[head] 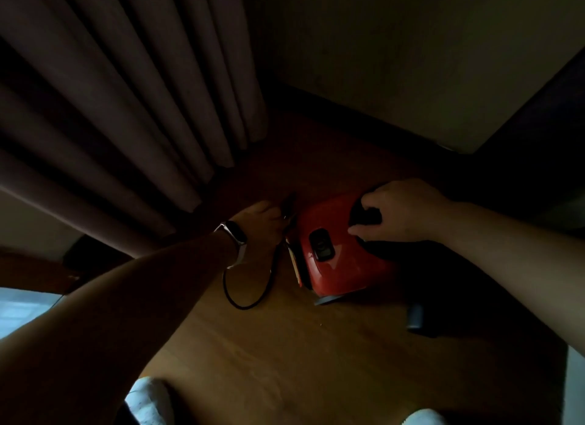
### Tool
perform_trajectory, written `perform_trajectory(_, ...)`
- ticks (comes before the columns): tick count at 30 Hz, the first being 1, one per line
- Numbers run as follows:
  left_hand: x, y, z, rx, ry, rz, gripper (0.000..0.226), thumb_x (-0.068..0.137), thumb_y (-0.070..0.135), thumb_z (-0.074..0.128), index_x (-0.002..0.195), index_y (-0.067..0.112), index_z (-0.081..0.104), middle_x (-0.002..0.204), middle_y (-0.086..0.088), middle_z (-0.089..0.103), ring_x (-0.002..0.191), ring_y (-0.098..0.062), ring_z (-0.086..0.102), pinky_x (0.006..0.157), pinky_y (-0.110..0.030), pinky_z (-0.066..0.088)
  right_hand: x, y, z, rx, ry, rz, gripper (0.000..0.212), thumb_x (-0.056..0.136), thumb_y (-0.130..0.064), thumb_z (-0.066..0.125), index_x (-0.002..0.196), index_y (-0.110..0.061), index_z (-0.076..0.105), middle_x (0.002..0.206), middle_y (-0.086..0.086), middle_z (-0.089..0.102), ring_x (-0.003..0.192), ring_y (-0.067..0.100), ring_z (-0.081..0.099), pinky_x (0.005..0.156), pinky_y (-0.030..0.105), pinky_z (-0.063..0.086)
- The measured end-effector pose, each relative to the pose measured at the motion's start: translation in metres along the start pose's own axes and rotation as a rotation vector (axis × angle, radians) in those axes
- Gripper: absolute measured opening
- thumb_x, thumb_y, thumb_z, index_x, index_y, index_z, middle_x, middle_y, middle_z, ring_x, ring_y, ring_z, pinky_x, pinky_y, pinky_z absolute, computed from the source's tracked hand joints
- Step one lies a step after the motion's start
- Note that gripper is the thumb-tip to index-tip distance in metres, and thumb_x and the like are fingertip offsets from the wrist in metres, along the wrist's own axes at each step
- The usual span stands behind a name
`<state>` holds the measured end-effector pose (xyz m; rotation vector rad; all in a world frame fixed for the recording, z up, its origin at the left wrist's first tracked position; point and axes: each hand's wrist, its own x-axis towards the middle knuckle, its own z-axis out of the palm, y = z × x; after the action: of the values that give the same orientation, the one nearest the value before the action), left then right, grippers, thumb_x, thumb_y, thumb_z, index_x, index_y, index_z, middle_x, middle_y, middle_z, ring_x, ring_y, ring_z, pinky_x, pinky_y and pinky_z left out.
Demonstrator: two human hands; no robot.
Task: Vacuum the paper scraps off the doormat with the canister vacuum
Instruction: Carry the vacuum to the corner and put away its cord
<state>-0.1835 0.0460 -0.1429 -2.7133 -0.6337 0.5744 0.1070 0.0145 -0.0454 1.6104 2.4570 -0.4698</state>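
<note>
Head view: setup only, with both hands on the vacuum (335,260) and no cleaning begun.
The red vacuum sits on the wooden floor (285,345) near the curtain (126,108). The right hand (402,211) curls its fingers round the black handle (364,217). The left hand (259,219), with a watch (235,233) on its wrist, seems to pinch the end of the cord (247,298), which loops over the floor, though the dim light leaves that grip unsure. No doormat, scraps or hose show, so I judge plugging in, moving the vacuum and all the suction work remain.
</note>
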Motion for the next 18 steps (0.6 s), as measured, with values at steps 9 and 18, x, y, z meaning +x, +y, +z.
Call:
perform_trajectory(9,0.004,0.0,0.014,-1.023,0.162,-0.448,0.032,0.088,0.02,0.068,0.119,0.013,0.066,0.124,-0.006,0.063,0.116,-0.023,0.058,0.103,-0.031,0.042,-0.005,-0.001,-0.001,0.017,-0.013,0.025,0.053,0.075,-0.078,0.057,0.065,-0.026,0.054,0.068,-0.008,0.059,0.065,0.01,0.059,0.067,0.035,0.054)
perform_trajectory(18,0.009,-0.019,0.013,-1.3,0.121,-0.738,0.016,0.09,0.025,0.066,0.102,0.017,0.07,0.095,0.006,0.062,0.081,-0.004,0.054,0.073,-0.018,0.042,-0.013,-0.003,-0.034,0.189,0.111,0.071,0.053,0.067,-0.075,0.06,0.057,-0.023,0.056,0.058,-0.007,0.057,0.056,0.008,0.055,0.052,0.029,0.039)
